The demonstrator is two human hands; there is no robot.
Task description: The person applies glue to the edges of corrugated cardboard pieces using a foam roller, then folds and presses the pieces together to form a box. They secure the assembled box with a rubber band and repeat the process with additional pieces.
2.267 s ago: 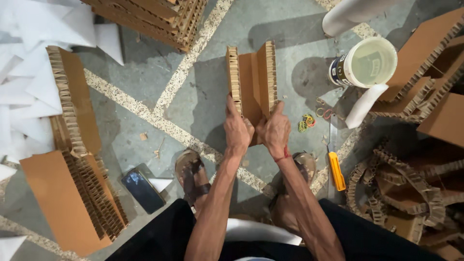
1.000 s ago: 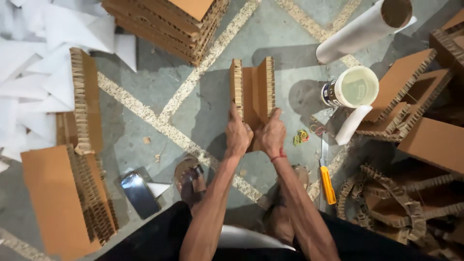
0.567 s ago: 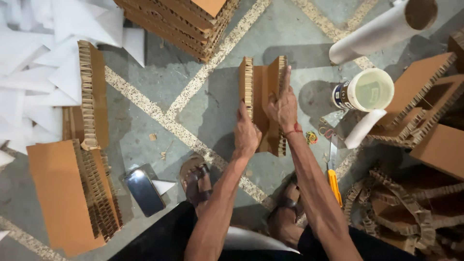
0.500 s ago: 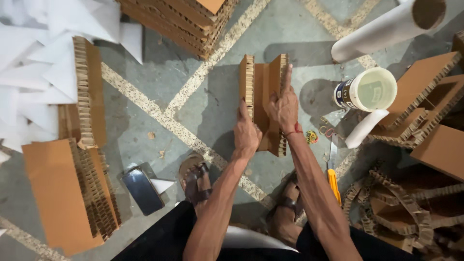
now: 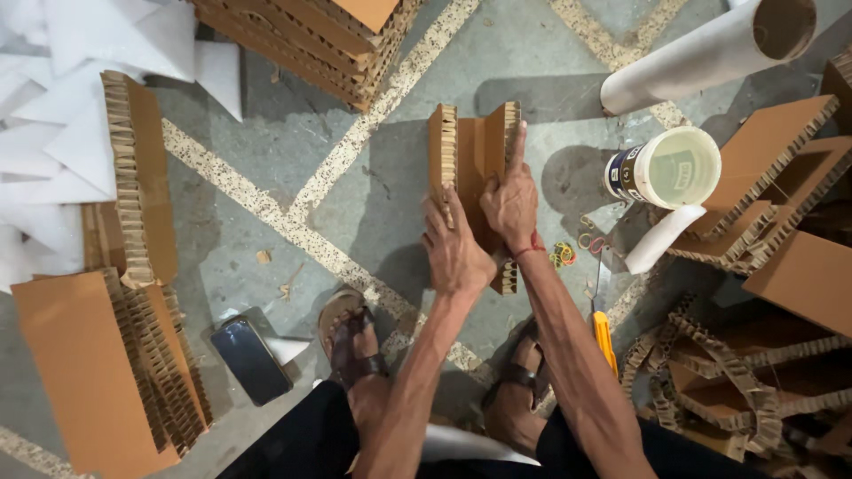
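Observation:
A brown U-shaped piece of honeycomb cardboard stands on the grey floor, its two thick side walls showing their cell edges. My left hand lies flat on the near part of its middle panel, fingers spread. My right hand presses against the inner face of the right wall, index finger stretched up along it. Neither hand wraps around the piece.
A white bucket and a white roll lie to the right, with a yellow-handled knife and rubber bands nearby. Cardboard stacks sit ahead, more panels and white sheets at left, a phone by my sandalled foot.
My hands moved up from gripping the piece's near end. The right hand slid along the right wall and now extends its index finger; the left hand flattened onto the panel.

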